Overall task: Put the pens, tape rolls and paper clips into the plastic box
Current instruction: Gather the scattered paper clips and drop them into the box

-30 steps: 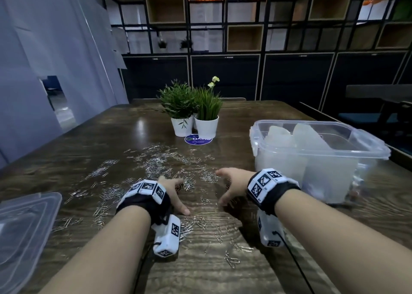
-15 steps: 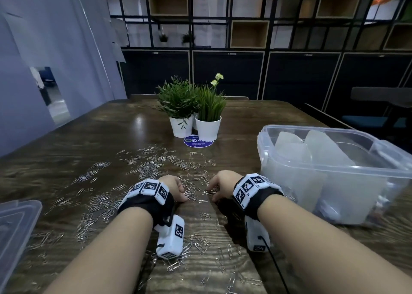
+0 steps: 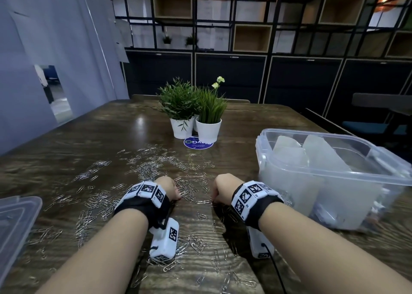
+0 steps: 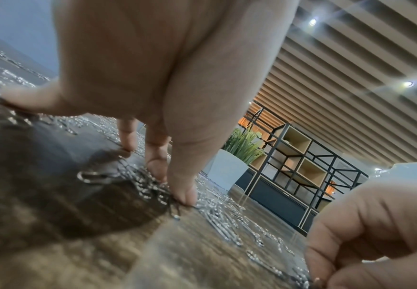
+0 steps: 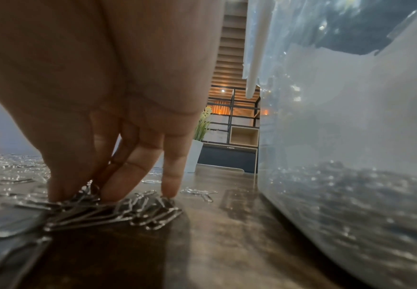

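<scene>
Paper clips (image 3: 153,166) under both hands' fingertips (image 5: 170,192).

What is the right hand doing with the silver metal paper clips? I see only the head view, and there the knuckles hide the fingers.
Observer: In the right wrist view, the right hand pinches a bunch of silver metal paper clips between thumb and fingertips, low on the brown wooden table.
Operator: And the left hand?
Observer: In the left wrist view, the left hand has its thumb and fingertips pinched on a second bunch of clips; its little finger is spread aside.
</scene>
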Demonstrator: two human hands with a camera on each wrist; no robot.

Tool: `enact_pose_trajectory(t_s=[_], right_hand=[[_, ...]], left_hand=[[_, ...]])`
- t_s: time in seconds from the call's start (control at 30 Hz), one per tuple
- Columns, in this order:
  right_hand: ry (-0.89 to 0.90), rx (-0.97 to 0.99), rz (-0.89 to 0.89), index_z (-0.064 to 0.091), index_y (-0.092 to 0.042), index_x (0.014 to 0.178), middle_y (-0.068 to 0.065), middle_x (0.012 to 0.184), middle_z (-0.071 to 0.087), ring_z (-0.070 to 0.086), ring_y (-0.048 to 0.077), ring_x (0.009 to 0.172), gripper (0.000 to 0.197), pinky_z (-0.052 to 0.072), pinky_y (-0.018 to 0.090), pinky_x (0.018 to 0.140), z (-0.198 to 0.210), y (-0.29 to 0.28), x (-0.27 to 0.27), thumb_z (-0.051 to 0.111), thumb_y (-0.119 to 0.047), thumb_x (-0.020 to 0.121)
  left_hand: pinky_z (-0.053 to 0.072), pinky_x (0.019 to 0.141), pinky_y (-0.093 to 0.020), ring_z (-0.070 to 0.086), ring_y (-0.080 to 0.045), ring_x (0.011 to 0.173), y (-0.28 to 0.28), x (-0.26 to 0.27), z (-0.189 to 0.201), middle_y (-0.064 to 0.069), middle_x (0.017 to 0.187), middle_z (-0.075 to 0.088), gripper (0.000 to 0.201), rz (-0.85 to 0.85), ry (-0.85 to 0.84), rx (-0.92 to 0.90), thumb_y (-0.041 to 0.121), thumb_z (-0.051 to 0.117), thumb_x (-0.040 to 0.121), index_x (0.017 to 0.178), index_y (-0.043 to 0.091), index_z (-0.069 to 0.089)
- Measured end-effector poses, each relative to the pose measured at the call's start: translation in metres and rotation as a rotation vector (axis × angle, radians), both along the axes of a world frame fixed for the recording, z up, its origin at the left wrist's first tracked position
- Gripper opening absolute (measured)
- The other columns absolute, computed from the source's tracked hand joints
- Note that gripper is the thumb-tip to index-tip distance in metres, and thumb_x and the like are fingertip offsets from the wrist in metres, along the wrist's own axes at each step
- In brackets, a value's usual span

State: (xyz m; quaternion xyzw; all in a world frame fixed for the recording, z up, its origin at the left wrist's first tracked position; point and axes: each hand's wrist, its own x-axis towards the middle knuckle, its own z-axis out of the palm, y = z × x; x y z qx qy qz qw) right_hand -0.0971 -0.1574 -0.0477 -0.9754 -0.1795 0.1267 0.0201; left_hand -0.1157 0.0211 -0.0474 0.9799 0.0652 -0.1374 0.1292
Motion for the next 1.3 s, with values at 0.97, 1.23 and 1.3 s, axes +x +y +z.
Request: enact_pose_trajectory(t_s=[0.97,1.23,1.3], right_hand=[[-0.449,0.513,-0.284,0.075,-0.007,0.085,0.002,0.08,0.069,0.057,0.012,0.065,0.023,0.039,0.02,0.055,0.116,-0.145,-0.086,0.06,-0.023,0.094],[-0.47,0.6,-0.285,0.072,-0.021,0.085,-0.007,0.085,0.072,0.065,0.011,0.084,0.031,0.051,0.03,0.079,0.116,-0.187,-0.093,0.048,-0.036,0.099],[-0.478,0.604,-0.266,0.071,-0.024,0.082,-0.008,0.084,0.071,0.064,0.01,0.084,0.031,0.051,0.033,0.082,0.116,-0.196,-0.094,0.049,-0.037,0.099]], left_hand=[[0.041,0.064,-0.024,0.055,-0.013,0.07,-0.066,-0.066,0.086,0.0,0.079,0.065,0.01,-0.207,-0.598,-0.47,0.022,0.064,0.088,0.083,0.014,0.066],[0.038,0.055,-0.016,0.051,-0.006,0.062,-0.143,-0.047,0.125,0.01,0.065,0.055,0.01,-0.332,-0.652,-0.566,0.022,0.065,0.088,0.079,0.017,0.064],[0.048,0.057,-0.016,0.058,-0.009,0.062,-0.166,-0.04,0.131,0.008,0.063,0.057,0.011,-0.349,-0.633,-0.607,0.019,0.067,0.086,0.076,0.017,0.064]])
